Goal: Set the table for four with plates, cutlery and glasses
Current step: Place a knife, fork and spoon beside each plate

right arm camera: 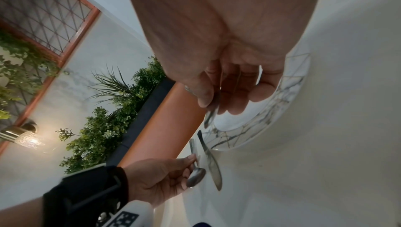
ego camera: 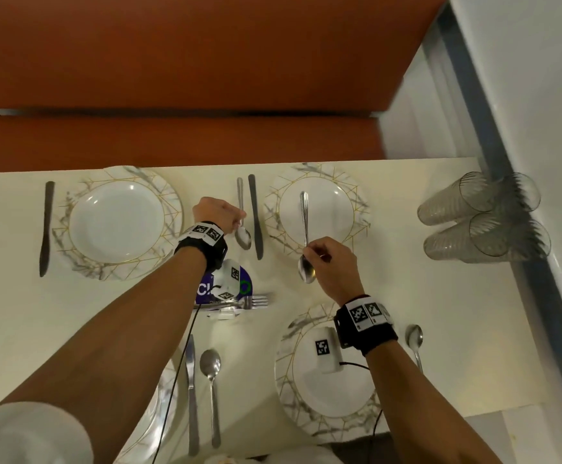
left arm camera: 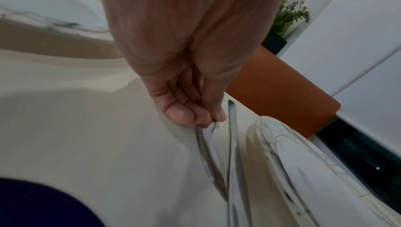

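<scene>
Two spoons (ego camera: 243, 226) (ego camera: 306, 242), one per grip.

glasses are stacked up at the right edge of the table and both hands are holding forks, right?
Not quite: the hands hold spoons, not forks. The head view shows the left hand pinching a spoon beside a knife, and the right hand holding a spoon over a plate. The glasses do sit at the table's right edge.
</scene>
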Demonstrator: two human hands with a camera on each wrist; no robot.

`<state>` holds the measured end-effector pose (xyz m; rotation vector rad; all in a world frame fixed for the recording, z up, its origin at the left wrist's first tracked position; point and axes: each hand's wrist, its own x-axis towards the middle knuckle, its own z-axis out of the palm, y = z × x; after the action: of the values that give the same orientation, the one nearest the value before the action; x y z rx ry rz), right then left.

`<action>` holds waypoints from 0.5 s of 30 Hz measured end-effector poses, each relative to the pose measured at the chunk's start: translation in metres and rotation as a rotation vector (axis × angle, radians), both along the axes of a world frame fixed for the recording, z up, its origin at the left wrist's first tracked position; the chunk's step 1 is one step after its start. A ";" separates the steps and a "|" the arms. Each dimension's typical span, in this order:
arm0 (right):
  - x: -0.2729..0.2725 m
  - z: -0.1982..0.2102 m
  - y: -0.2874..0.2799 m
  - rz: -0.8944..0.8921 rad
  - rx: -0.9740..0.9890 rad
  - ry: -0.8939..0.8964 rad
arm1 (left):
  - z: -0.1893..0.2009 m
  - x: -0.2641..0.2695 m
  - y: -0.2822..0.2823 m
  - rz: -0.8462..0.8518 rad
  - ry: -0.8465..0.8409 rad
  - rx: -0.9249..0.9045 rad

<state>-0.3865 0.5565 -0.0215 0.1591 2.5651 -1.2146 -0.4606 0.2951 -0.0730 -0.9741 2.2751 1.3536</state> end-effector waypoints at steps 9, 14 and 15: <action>0.001 -0.004 0.003 -0.021 0.002 -0.013 | -0.001 -0.001 0.008 0.001 -0.033 -0.108; 0.005 -0.005 0.004 -0.008 0.018 -0.016 | 0.001 0.002 0.009 0.009 -0.010 -0.130; 0.005 -0.005 0.005 -0.009 0.017 -0.020 | 0.001 0.002 0.008 0.008 -0.007 -0.126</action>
<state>-0.3812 0.5613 -0.0262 0.1858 2.5609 -1.1882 -0.4588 0.3034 -0.0718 -1.0270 2.3781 1.2205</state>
